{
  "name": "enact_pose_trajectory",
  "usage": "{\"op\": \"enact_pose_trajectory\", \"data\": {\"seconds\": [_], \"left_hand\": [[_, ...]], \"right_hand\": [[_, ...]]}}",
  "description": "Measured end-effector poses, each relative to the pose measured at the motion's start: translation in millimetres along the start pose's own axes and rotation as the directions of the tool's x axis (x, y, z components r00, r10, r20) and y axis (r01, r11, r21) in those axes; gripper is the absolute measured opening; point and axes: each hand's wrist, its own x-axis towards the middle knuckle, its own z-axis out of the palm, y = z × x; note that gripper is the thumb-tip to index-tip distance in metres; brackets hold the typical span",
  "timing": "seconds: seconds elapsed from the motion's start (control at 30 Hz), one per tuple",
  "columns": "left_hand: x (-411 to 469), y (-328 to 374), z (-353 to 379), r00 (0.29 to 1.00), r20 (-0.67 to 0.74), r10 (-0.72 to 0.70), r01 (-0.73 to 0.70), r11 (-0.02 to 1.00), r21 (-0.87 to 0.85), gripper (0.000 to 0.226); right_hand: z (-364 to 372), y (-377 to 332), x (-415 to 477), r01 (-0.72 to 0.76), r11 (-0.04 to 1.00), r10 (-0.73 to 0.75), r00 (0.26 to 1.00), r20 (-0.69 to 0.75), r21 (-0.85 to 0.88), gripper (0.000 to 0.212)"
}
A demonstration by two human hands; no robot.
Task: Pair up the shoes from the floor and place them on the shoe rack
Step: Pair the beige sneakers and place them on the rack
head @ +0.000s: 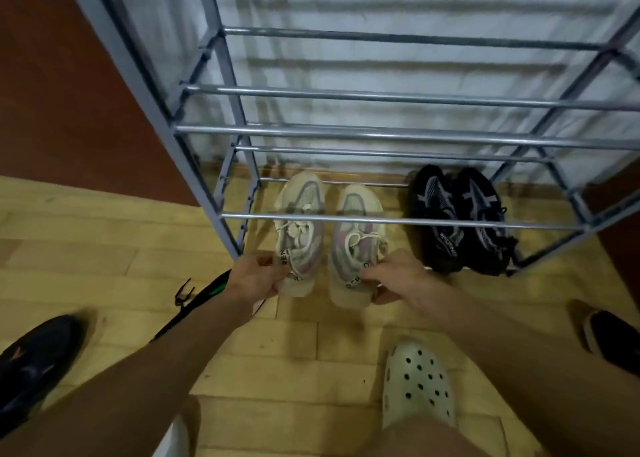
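Observation:
Two cream knit sneakers lie side by side, toes pointing into the bottom level of the grey metal shoe rack [381,134]. My left hand [254,276] grips the heel of the left cream sneaker [300,228]. My right hand [398,278] grips the heel of the right cream sneaker [356,238]. To their right on the same level sits a pair of black sneakers [460,221], close together.
A black sneaker [33,366] lies on the wooden floor at the left edge, another dark shoe [609,335] at the right edge. My foot wears a pale clog [417,384] below. A thin black and green object [197,300] lies under my left forearm.

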Motion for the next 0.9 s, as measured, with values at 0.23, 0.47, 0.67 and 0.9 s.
{"op": "enact_pose_trajectory", "data": {"seconds": [0.23, 0.47, 0.67, 0.9], "left_hand": [[58, 13, 12, 0.997, -0.076, 0.004, 0.001, 0.998, 0.062, 0.017], [72, 2, 7, 0.992, -0.128, 0.009, 0.0, 0.998, 0.068, 0.03], [70, -2, 5, 0.971, -0.22, 0.09, -0.07, 0.993, 0.099, 0.032], [54, 3, 1, 0.996, -0.06, 0.067, -0.048, 0.961, 0.274, 0.039]], "right_hand": [[19, -9, 58, 0.069, 0.998, -0.069, 0.995, -0.073, -0.014, 0.01], [32, -8, 77, 0.089, 0.994, -0.096, 0.986, -0.136, -0.056, 0.019], [36, -14, 76, 0.11, 0.986, -0.124, 0.987, -0.106, -0.128, 0.025], [32, -24, 49, 0.112, 0.918, -0.111, 0.993, 0.024, -0.381, 0.03]]}}
